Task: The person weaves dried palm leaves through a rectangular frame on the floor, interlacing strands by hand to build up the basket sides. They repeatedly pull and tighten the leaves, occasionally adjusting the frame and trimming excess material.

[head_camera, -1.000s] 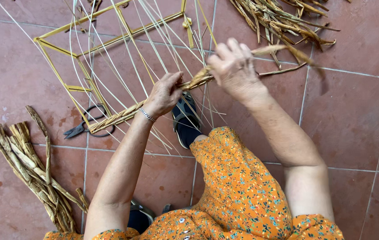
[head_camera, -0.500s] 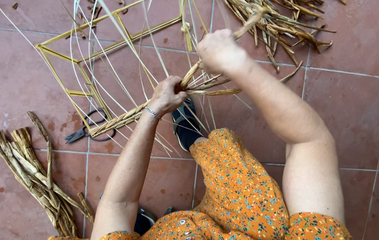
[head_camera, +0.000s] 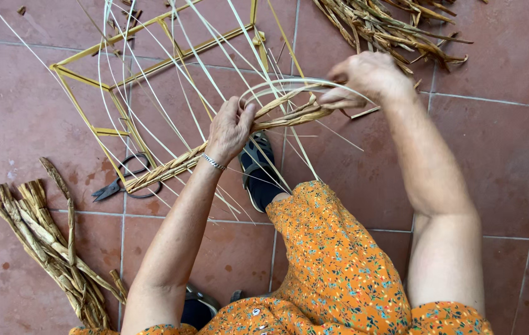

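A seated person in an orange floral dress (head_camera: 345,260) weaves a braided band of tan straw (head_camera: 215,152) across a yellow square wire frame (head_camera: 115,99) standing on the red tiled floor (head_camera: 500,155). The band's long axis runs diagonally, low near the black scissors (head_camera: 125,183) at left and rising rightward to the hands. The left hand (head_camera: 230,127) has its fingers closed around the band at mid-length. The right hand (head_camera: 367,77) pinches the band's upper right end, fingers together on the strand. Thin pale reed stakes (head_camera: 153,87) fan upward out of the frame, one looping over between the hands. A black shoe (head_camera: 258,174) rests just under the band. Loose bundles of dried straw (head_camera: 47,242) lie at lower left.
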A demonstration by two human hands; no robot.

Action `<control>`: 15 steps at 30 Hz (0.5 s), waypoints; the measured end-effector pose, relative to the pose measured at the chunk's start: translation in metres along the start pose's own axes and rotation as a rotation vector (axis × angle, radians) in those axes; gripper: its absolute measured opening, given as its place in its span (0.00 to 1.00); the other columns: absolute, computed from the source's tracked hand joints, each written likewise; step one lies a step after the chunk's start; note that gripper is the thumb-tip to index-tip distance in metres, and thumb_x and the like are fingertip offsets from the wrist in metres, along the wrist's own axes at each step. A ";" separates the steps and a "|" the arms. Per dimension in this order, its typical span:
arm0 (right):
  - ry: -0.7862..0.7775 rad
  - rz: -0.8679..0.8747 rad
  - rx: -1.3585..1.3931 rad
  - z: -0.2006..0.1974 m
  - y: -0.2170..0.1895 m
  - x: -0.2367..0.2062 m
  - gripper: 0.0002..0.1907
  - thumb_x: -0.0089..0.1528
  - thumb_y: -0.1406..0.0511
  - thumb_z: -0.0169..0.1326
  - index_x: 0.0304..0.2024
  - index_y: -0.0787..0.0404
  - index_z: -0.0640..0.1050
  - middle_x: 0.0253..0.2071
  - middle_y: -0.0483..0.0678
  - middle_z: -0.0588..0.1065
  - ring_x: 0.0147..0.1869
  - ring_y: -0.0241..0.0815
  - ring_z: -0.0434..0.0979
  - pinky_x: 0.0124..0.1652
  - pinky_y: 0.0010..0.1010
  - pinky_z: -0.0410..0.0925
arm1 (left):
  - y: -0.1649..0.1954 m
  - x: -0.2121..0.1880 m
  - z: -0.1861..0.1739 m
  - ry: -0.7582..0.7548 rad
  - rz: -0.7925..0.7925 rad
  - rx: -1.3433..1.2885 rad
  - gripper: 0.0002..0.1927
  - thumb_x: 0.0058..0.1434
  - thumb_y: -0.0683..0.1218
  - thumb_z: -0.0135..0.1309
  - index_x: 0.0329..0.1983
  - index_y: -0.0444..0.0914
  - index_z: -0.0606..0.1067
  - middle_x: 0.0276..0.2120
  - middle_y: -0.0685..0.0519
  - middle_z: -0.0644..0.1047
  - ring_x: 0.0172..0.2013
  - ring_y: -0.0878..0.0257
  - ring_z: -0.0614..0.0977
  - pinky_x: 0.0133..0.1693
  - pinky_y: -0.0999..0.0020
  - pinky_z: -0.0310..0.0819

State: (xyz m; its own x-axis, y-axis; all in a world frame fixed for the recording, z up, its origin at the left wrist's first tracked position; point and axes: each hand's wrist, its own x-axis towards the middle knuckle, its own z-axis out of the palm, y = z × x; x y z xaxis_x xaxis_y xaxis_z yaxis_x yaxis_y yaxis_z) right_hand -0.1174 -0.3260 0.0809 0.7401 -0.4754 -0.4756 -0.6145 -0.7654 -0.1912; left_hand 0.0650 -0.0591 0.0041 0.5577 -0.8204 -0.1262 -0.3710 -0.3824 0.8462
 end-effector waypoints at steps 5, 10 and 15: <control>0.272 -0.507 -0.007 0.045 -0.072 0.012 0.24 0.63 0.43 0.58 0.39 0.54 0.84 0.33 0.48 0.82 0.40 0.51 0.82 0.41 0.50 0.69 | 0.007 -0.016 -0.009 0.002 0.229 0.031 0.10 0.62 0.44 0.62 0.42 0.36 0.75 0.40 0.47 0.76 0.30 0.59 0.80 0.35 0.63 0.77; 0.475 -0.547 0.025 0.076 -0.100 0.032 0.19 0.60 0.50 0.62 0.35 0.58 0.79 0.34 0.50 0.79 0.41 0.51 0.82 0.40 0.45 0.73 | 0.003 -0.010 -0.013 -0.018 0.251 0.023 0.14 0.60 0.43 0.62 0.46 0.34 0.73 0.38 0.42 0.80 0.36 0.50 0.83 0.37 0.57 0.78; 0.469 -0.489 0.068 0.077 -0.095 0.023 0.24 0.61 0.47 0.63 0.45 0.59 0.82 0.28 0.56 0.78 0.33 0.57 0.81 0.33 0.48 0.72 | -0.001 0.014 -0.003 -0.163 -0.002 0.219 0.10 0.67 0.46 0.55 0.43 0.35 0.70 0.28 0.39 0.79 0.35 0.41 0.82 0.40 0.47 0.74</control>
State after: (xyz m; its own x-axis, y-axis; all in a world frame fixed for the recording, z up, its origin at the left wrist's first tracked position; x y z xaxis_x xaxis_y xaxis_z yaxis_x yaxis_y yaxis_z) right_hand -0.0629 -0.2303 0.0220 0.9678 -0.2313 0.0994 -0.1835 -0.9184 -0.3504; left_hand 0.0751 -0.0692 0.0030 0.4384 -0.8703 -0.2244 -0.5314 -0.4523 0.7163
